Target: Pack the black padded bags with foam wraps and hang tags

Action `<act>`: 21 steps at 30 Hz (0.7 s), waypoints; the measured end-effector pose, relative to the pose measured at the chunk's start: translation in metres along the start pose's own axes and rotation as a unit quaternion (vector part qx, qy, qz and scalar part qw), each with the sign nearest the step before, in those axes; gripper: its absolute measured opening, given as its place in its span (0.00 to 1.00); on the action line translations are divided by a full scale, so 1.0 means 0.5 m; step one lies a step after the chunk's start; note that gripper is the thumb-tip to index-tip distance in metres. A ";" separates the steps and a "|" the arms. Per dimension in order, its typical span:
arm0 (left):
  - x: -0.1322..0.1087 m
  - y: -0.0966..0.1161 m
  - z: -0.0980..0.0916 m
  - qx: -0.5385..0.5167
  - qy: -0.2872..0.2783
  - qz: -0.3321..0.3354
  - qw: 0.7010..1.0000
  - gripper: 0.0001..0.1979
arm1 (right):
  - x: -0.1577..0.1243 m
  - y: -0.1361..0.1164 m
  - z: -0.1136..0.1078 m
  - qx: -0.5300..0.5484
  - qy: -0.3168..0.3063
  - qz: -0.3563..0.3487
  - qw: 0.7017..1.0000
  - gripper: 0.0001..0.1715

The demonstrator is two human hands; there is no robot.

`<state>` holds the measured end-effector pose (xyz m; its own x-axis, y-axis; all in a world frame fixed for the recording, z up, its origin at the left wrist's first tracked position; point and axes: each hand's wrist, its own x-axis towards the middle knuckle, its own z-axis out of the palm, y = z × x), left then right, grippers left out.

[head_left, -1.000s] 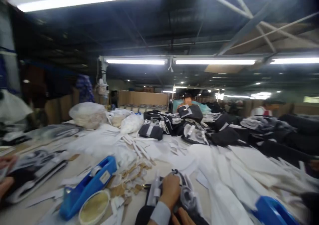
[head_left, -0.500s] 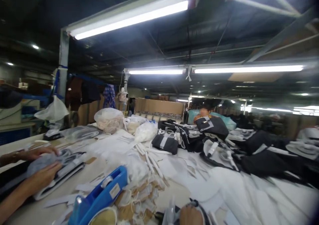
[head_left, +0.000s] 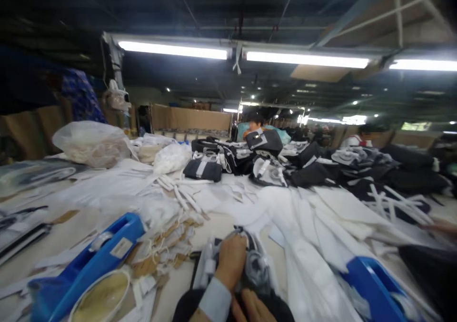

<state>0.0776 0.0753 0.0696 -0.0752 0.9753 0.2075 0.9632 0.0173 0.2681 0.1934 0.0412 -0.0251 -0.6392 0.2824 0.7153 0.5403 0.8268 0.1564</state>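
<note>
Right in front of me, at the bottom middle of the table, lies a black fabric item with grey straps (head_left: 257, 268); a rolled grey strap sits on its right side. My left hand (head_left: 231, 258), below a light grey cuff, is closed over the middle of it. Just below, my right hand (head_left: 254, 307) shows only some fingers, bent against its near black part; the rest falls outside the picture. What exactly each hand pinches is hidden under the fingers.
A blue tape dispenser (head_left: 89, 265) and a round tub (head_left: 103, 297) stand left, another blue dispenser (head_left: 374, 288) right. White sheets (head_left: 296, 236) spread to the right. Black bundles (head_left: 203, 169) are piled behind. A co-worker's hand (head_left: 441, 227) reaches in at right.
The view has swung right and down, so both my hands and the black item now show more fully. The co-worker's hands at the left have left the picture.
</note>
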 end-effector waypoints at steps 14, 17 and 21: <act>0.016 -0.004 0.003 0.060 0.009 0.025 0.998 0.17 | 0.077 0.072 -0.251 0.355 -0.158 0.149 0.909 0.16; 0.016 -0.004 0.002 0.061 0.007 0.027 0.998 0.16 | 0.108 0.140 -0.242 0.341 -0.096 0.199 0.914 0.13; 0.017 -0.004 -0.001 0.063 0.001 0.026 0.998 0.17 | 0.173 0.220 -0.186 0.262 -0.111 0.254 0.924 0.13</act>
<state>0.0750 0.0833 0.0711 -0.0249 0.9751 0.2203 0.9905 -0.0057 0.1372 0.2484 0.1115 0.1174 -0.5029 0.7444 0.4393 0.5001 0.6651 -0.5545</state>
